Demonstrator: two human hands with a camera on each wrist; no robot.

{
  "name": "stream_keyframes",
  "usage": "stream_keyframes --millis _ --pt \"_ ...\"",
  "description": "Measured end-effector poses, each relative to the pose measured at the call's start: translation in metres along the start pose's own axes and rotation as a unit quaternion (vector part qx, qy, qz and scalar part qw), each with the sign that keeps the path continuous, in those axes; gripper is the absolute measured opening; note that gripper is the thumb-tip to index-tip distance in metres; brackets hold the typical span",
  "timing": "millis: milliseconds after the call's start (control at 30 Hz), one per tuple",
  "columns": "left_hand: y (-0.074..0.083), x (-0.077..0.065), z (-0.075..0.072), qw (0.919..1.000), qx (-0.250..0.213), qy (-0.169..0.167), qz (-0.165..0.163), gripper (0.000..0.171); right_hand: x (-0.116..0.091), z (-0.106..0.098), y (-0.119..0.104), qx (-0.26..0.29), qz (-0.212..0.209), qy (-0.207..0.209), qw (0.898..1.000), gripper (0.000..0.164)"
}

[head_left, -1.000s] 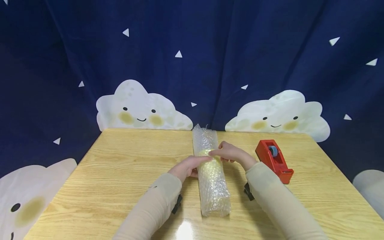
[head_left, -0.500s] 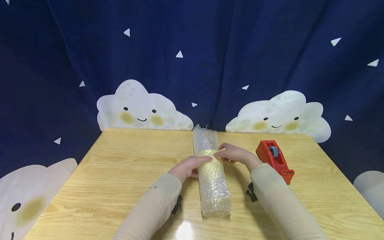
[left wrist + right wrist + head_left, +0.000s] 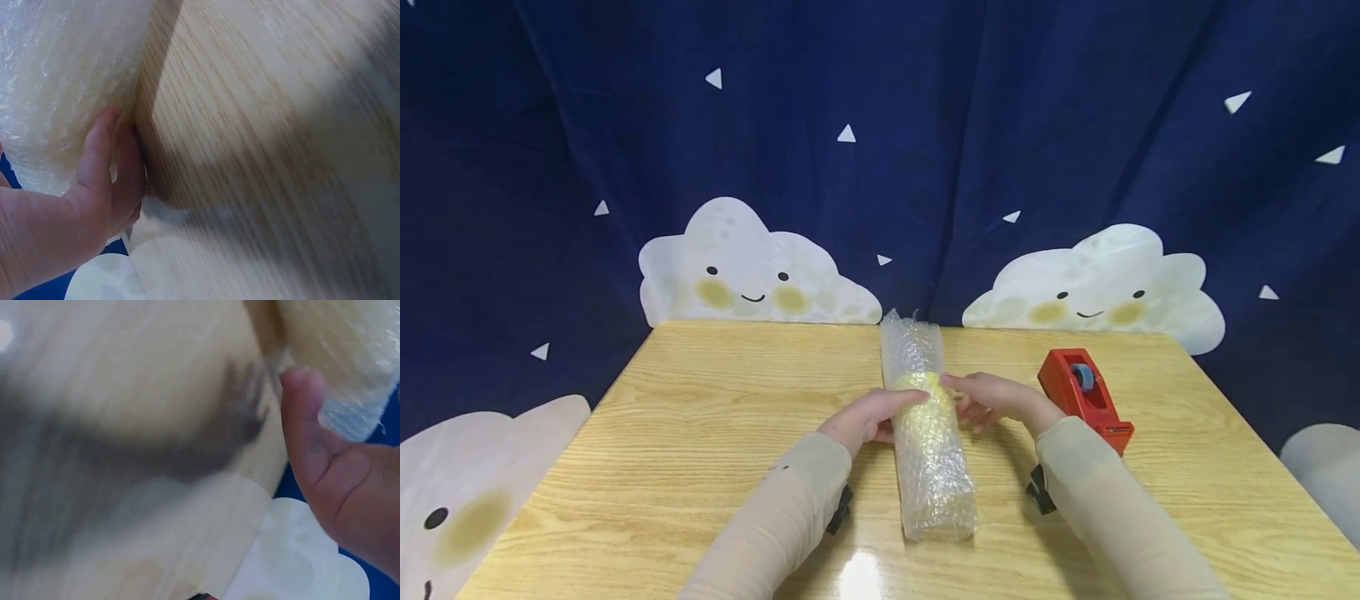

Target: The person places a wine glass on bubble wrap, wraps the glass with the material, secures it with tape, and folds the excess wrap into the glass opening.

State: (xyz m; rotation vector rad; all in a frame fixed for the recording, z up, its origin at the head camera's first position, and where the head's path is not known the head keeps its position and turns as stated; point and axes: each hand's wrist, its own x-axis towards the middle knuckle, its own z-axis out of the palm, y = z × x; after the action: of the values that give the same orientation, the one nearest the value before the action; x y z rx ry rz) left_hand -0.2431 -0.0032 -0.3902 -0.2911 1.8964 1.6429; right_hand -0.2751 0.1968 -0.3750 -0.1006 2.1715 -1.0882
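Observation:
A long roll of bubble wrap (image 3: 936,467) lies lengthwise on the table, with something yellowish showing through it. Its far end is flatter and clear. My left hand (image 3: 868,414) grips the roll from the left, thumb over the top and fingers low along its side. In the left wrist view the fingers of that hand (image 3: 72,212) lie against the wrapped side. At the right side of the roll, my right hand (image 3: 1000,398) has its thumb tip by the wrap and its fingers loosely extended. The right wrist view has the right thumb (image 3: 303,406) overlapping the wrap's edge.
A red tape dispenser (image 3: 1084,400) with a blue-cored roll of tape stands to the right, just beyond the right wrist. The wooden table (image 3: 722,392) ends at a dark blue curtain (image 3: 917,167) printed with clouds.
My right hand has slid off the top of the roll to its right side, and its forearm has shifted right. The left hand and the roll stay in place.

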Motion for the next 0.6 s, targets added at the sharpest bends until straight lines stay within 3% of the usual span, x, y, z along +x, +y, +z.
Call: stream_keyframes --millis 167,500,600 --pt "0.000 -0.001 -0.001 0.9999 -0.002 -0.007 0.011 0.054 0.000 0.013 0.005 0.025 -0.018 -0.033 0.999 0.057" --pt "0.001 -0.002 -0.002 0.9995 0.023 -0.007 0.022 0.057 -0.005 0.021 0.002 0.044 -0.021 -0.001 0.999 0.053" --pt "0.004 -0.005 -0.003 0.9985 0.041 -0.006 0.036 0.065 -0.008 0.020 -0.001 0.045 -0.032 0.015 0.998 0.051"
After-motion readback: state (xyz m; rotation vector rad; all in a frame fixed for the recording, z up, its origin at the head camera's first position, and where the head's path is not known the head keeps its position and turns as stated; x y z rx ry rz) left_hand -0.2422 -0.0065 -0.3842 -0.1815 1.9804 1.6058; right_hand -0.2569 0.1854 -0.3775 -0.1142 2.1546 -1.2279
